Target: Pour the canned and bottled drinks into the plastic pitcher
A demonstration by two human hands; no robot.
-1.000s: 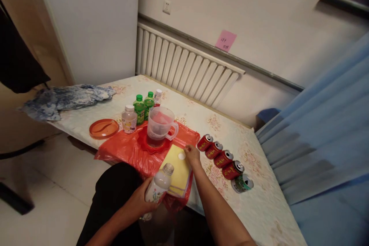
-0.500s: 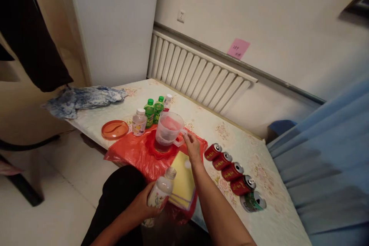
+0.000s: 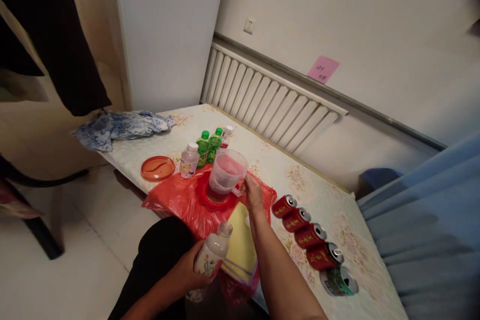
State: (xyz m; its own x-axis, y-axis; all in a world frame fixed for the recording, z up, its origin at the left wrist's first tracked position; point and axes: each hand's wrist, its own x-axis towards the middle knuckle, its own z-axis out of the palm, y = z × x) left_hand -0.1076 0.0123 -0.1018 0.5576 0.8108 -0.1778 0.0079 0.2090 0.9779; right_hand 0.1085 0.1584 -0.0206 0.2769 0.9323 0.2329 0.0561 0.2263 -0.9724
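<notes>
My left hand (image 3: 193, 270) is wrapped round a clear, uncapped bottle (image 3: 213, 255) with a printed label, tilted to the right near the front edge. My right hand (image 3: 252, 192) grips the handle of a translucent plastic measuring cup (image 3: 228, 171). The cup is over a red scalloped dish (image 3: 202, 195), which lies on a red plastic bag (image 3: 168, 200). A yellow pad (image 3: 240, 245) lies under my right forearm. Behind the bag are a white-capped bottle (image 3: 188, 162), two green-capped bottles (image 3: 203, 149) (image 3: 214, 146) and another white-capped bottle (image 3: 226, 137).
Several opened red cans (image 3: 309, 235) and a green can (image 3: 338, 281) line the right side of the flowered table cover (image 3: 360, 240). An orange lid (image 3: 157, 168) and a blue patterned cloth (image 3: 131, 127) lie at the left. A radiator (image 3: 273, 97) stands behind.
The view has shifted, so things sit a little further right and lower. The cup looks slightly more tilted in my right hand. My left hand still holds the bottle.
</notes>
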